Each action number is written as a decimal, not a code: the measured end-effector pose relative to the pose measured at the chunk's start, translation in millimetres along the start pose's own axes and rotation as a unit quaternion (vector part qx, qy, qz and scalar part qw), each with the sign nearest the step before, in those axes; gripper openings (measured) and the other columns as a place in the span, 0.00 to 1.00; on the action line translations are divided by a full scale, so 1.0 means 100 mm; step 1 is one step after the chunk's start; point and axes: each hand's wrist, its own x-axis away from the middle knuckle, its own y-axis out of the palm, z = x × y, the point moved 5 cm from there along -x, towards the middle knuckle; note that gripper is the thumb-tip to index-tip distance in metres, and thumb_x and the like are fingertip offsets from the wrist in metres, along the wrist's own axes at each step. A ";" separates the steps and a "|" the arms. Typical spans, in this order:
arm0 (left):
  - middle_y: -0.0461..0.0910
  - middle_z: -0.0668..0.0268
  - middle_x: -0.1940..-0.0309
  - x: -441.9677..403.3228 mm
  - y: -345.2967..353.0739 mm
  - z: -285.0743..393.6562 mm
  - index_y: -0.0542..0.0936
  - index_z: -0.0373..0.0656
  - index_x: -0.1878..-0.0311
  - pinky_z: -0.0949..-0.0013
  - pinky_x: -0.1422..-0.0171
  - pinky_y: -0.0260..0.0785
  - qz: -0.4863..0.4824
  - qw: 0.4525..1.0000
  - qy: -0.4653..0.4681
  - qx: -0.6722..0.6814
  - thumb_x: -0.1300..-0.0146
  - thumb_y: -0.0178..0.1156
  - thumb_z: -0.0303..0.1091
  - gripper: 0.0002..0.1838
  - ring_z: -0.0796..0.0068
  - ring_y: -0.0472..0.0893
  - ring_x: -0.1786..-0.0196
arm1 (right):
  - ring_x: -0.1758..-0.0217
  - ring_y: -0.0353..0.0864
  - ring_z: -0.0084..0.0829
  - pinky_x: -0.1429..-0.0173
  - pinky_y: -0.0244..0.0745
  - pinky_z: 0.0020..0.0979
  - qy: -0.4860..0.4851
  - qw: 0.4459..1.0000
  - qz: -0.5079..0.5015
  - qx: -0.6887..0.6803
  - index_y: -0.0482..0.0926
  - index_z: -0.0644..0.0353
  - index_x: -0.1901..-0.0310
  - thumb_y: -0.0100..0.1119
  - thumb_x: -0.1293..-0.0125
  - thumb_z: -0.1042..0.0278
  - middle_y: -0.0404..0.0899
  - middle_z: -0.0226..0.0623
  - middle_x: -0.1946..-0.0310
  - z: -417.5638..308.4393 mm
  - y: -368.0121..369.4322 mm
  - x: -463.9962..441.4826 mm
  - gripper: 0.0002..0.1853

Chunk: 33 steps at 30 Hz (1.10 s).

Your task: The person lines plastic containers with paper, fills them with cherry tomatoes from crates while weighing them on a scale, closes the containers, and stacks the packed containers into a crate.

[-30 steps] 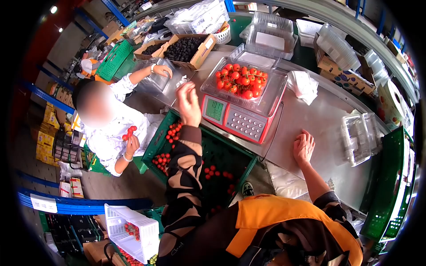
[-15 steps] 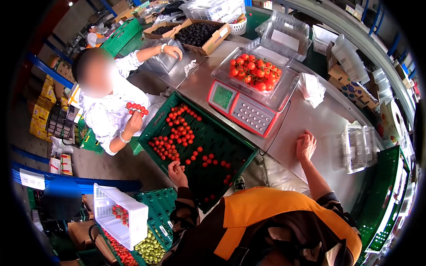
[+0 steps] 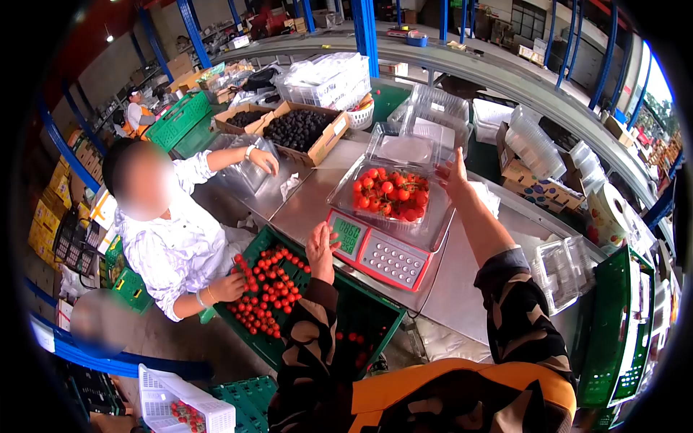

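Observation:
A clear plastic box of red tomatoes (image 3: 390,193) sits on a tray on top of the red scale (image 3: 393,258), whose green display is lit. Just left of the scale, over the edge of a green crate (image 3: 390,317), is my left hand (image 3: 321,251), its fingers curled; whether it holds anything small is unclear. My right hand (image 3: 453,177) is raised at the right side of the box with fingers apart and nothing in it. Bunches of small tomatoes (image 3: 267,292) lie in the crate's left part. The raised lid (image 3: 406,148) stands behind the box.
A co-worker (image 3: 173,216) at the left has one hand at the crate's tomatoes. Cartons of dark fruit (image 3: 296,132) stand beyond. Empty clear boxes (image 3: 563,274) lie at the right, near another green crate (image 3: 621,325). A white basket (image 3: 184,404) is at lower left.
My right hand has moved from the steel table up beside the tomato box. My left hand has risen from the crate towards the scale. The co-worker's hand has lowered to the crate's tomatoes.

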 end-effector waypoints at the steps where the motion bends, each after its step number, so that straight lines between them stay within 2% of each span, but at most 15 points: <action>1: 0.77 0.64 0.48 -0.17 0.13 0.05 0.73 0.42 0.39 0.68 0.51 0.74 -0.002 1.000 -0.018 -0.005 0.30 0.58 0.51 0.26 0.74 0.78 0.50 | 0.52 0.74 0.33 0.41 0.57 0.44 -0.070 0.996 -0.046 0.030 0.76 0.56 0.39 0.35 0.41 0.15 0.82 0.36 0.55 -0.15 0.11 0.19 0.50; 5: 0.70 0.57 0.37 -0.72 0.42 0.11 0.65 0.41 0.31 0.64 0.43 0.68 -0.028 0.992 -0.104 -0.063 0.44 0.53 0.78 0.52 0.69 0.71 0.40 | 0.42 0.73 0.39 0.32 0.59 0.40 -0.213 0.945 -0.109 0.223 0.80 0.58 0.50 0.62 0.45 0.27 0.79 0.39 0.48 -0.27 0.26 0.97 0.38; 7: 0.71 0.59 0.40 -0.83 0.52 0.15 0.66 0.41 0.32 0.64 0.45 0.68 -0.033 0.988 -0.141 -0.059 0.46 0.54 0.79 0.53 0.70 0.72 0.43 | 0.35 0.70 0.44 0.28 0.58 0.41 -0.403 0.773 0.028 0.490 0.77 0.64 0.46 0.73 0.49 0.37 0.76 0.45 0.43 -0.12 0.22 1.50 0.39; 9: 0.74 0.70 0.60 -0.88 0.61 0.14 0.75 0.45 0.45 0.67 0.56 0.71 -0.069 0.979 -0.118 -0.154 0.46 0.62 0.74 0.41 0.78 0.75 0.59 | 0.38 0.75 0.46 0.37 0.72 0.45 -0.384 0.826 0.051 0.410 0.72 0.71 0.43 0.74 0.51 0.35 0.74 0.51 0.44 0.31 -0.04 1.39 0.47; 11: 0.75 0.73 0.72 -0.92 0.59 -0.04 0.80 0.46 0.47 0.76 0.74 0.70 -0.060 0.975 -0.140 -0.162 0.41 0.62 0.67 0.33 0.83 0.75 0.73 | 0.54 0.83 0.43 0.54 0.82 0.44 -0.075 0.969 -0.054 0.229 0.62 0.72 0.35 0.67 0.44 0.32 0.74 0.55 0.44 0.60 -0.07 1.64 0.52; 12: 0.69 0.76 0.79 -0.90 0.61 -0.05 0.78 0.47 0.58 0.78 0.81 0.68 -0.037 0.987 -0.121 -0.097 0.39 0.66 0.59 0.23 0.84 0.69 0.83 | 0.59 0.84 0.42 0.60 0.82 0.42 -0.019 0.976 -0.084 0.198 0.62 0.74 0.36 0.63 0.42 0.30 0.75 0.54 0.46 0.66 -0.05 1.76 0.51; 13: 0.70 0.75 0.78 -0.84 0.62 -0.04 0.74 0.50 0.66 0.77 0.77 0.71 -0.025 0.993 -0.115 -0.034 0.41 0.69 0.56 0.21 0.84 0.71 0.79 | 0.64 0.85 0.41 0.67 0.82 0.39 0.030 0.981 -0.104 0.158 0.63 0.75 0.37 0.60 0.40 0.29 0.76 0.53 0.48 0.71 -0.07 1.87 0.50; 16: 0.71 0.77 0.74 -1.26 0.39 -0.62 0.75 0.54 0.64 0.62 0.56 0.77 -0.220 0.955 -0.127 0.154 0.32 0.63 0.42 0.08 0.81 0.74 0.70 | 0.64 0.83 0.40 0.63 0.82 0.42 0.020 0.995 -0.088 0.034 0.70 0.62 0.50 0.57 0.35 0.33 0.76 0.44 0.55 1.09 -0.04 1.76 0.34; 18: 0.71 0.76 0.71 -1.41 0.29 -0.77 0.76 0.52 0.61 0.60 0.51 0.77 -0.232 0.949 -0.133 0.165 0.33 0.64 0.39 0.07 0.77 0.74 0.65 | 0.67 0.83 0.39 0.68 0.82 0.42 0.058 0.997 -0.027 0.032 0.71 0.60 0.49 0.58 0.33 0.43 0.79 0.42 0.59 1.25 0.07 1.63 0.26; 20: 0.72 0.69 0.63 -1.37 0.33 -0.66 0.76 0.45 0.51 0.62 0.50 0.78 -0.071 0.966 -0.219 0.121 0.33 0.61 0.39 0.12 0.73 0.74 0.59 | 0.67 0.84 0.36 0.69 0.82 0.40 0.001 0.994 0.080 0.072 0.74 0.59 0.52 0.57 0.33 0.52 0.82 0.37 0.65 1.34 0.11 1.44 0.18; 25: 0.73 0.68 0.67 -1.28 0.43 -0.58 0.75 0.44 0.52 0.71 0.60 0.75 -0.017 0.971 -0.237 0.037 0.33 0.57 0.36 0.10 0.75 0.75 0.68 | 0.67 0.86 0.40 0.66 0.80 0.43 -0.067 0.969 0.195 0.137 0.77 0.64 0.56 0.56 0.36 0.54 0.83 0.48 0.67 1.22 0.10 1.43 0.19; 27: 0.73 0.68 0.68 -1.25 0.52 -0.48 0.73 0.43 0.54 0.73 0.61 0.73 -0.010 0.991 -0.131 0.008 0.33 0.59 0.38 0.11 0.76 0.74 0.70 | 0.67 0.87 0.42 0.64 0.79 0.44 -0.086 0.960 0.228 0.142 0.78 0.67 0.57 0.56 0.37 0.54 0.83 0.54 0.67 1.05 0.01 1.54 0.20; 29: 0.73 0.68 0.68 -0.63 0.90 0.05 0.72 0.42 0.56 0.73 0.61 0.72 0.028 1.000 0.008 -0.008 0.33 0.59 0.37 0.11 0.75 0.73 0.69 | 0.42 0.78 0.44 0.42 0.73 0.50 0.080 0.996 0.032 -0.033 0.76 0.61 0.45 0.61 0.41 0.38 0.78 0.55 0.46 1.04 -0.03 1.66 0.34; 30: 0.72 0.67 0.70 -0.32 1.09 0.29 0.71 0.39 0.58 0.72 0.62 0.70 0.015 0.994 0.100 -0.028 0.31 0.58 0.35 0.10 0.74 0.72 0.70 | 0.36 0.74 0.44 0.38 0.70 0.53 0.117 0.983 0.030 -0.138 0.74 0.59 0.42 0.62 0.44 0.33 0.75 0.54 0.41 0.98 0.11 2.00 0.39; 33: 0.71 0.63 0.73 0.60 1.58 0.69 0.70 0.35 0.63 0.66 0.65 0.66 -0.049 0.899 0.348 -0.260 0.31 0.56 0.31 0.09 0.71 0.72 0.70 | 0.29 0.60 0.51 0.32 0.63 0.57 0.175 0.892 -0.168 -0.380 0.69 0.54 0.34 0.65 0.52 0.23 0.60 0.53 0.29 0.72 0.34 2.54 0.51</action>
